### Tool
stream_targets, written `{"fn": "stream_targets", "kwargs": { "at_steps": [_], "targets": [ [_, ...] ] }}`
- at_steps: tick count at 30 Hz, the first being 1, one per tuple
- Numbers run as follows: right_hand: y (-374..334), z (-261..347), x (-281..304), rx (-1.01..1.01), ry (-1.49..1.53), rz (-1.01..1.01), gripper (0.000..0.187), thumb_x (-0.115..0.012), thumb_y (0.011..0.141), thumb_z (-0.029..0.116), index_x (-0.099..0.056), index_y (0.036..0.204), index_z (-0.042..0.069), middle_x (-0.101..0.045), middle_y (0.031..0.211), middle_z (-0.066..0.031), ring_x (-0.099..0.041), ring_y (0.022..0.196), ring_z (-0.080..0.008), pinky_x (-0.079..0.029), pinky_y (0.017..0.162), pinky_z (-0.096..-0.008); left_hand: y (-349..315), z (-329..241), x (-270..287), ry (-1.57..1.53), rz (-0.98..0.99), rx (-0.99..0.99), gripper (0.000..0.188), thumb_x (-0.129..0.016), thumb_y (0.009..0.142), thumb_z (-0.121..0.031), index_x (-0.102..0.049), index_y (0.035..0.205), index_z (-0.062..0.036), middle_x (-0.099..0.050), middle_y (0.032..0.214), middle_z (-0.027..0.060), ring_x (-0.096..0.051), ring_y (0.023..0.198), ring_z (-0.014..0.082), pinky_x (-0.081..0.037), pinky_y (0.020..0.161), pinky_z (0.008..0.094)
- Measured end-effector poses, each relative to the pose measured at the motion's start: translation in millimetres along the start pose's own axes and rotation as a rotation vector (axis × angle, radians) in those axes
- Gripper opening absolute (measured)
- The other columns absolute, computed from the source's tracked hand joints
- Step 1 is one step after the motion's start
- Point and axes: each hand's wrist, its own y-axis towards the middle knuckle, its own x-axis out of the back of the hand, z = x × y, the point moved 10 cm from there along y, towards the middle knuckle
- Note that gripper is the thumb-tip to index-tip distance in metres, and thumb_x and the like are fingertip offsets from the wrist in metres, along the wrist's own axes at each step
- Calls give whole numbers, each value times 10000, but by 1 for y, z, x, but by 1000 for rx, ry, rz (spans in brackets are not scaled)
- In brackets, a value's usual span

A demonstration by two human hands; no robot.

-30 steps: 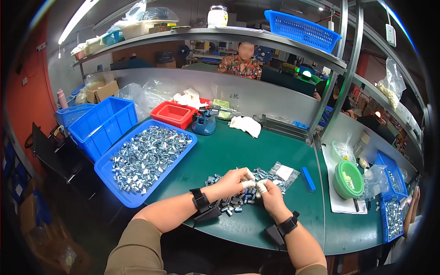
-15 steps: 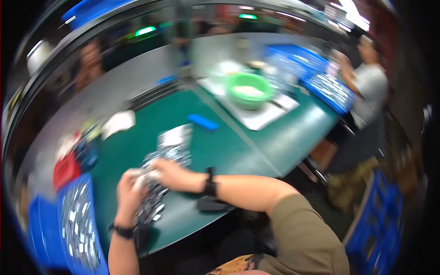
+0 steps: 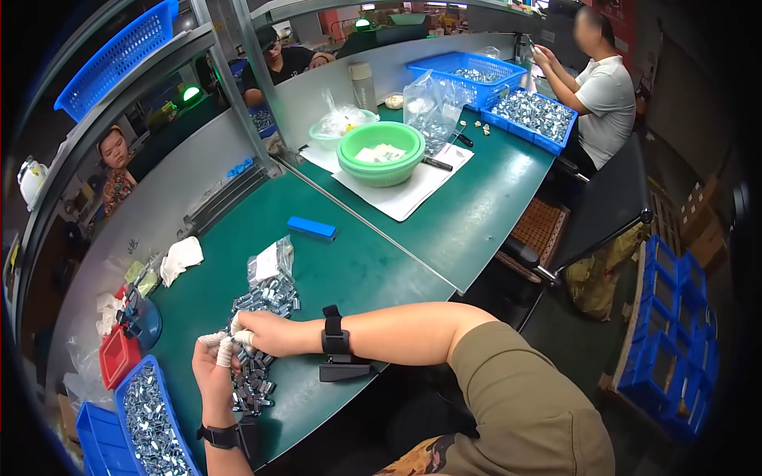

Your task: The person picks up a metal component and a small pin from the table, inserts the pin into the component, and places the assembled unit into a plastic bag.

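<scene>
My left hand (image 3: 213, 373) and my right hand (image 3: 268, 332) meet over the near left part of the green table, fingertips pinched together. White wraps cover several fingertips. Whatever lies between the fingers is too small and hidden to make out. Under and beside the hands spreads a pile of small silvery metal pieces (image 3: 252, 381). More of them lie just beyond, at the mouth of a clear plastic bag (image 3: 270, 260) with a white label. Each wrist wears a black strap.
Left of the hands stands a blue bin (image 3: 151, 420) of metal pieces, near a red tray (image 3: 119, 355). A blue block (image 3: 312, 228) lies farther off. Green bowls (image 3: 381, 170) rest on white sheets. A co-worker (image 3: 607, 103) sits at the far right by blue baskets (image 3: 536, 117).
The view has shifted and sharpened, with the table scene sitting differently in the picture. Both hands stay pinched together over the metal pieces.
</scene>
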Motion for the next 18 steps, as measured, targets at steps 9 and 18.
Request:
{"fn": "stream_targets", "kwargs": {
  "at_steps": [9,18],
  "targets": [
    [6,0,1,-53,-64,87,144,-469,827,131,-536,792,8,-562,672,-125,-539,608,-214,-426,557,-333,6,5,6,7,3,-9,89,-546,814,-54,-493,885,-40,-562,715,30,-460,505,57,-357,433,165],
    [-3,-20,-4,-153,-59,123,182,-464,839,175,-554,768,34,-536,620,-51,-494,524,-132,-385,474,-286,-1,8,1,18,-6,41,125,-563,781,-13,-507,892,-30,-584,745,47,-494,531,60,-386,456,166]
  ]
}}
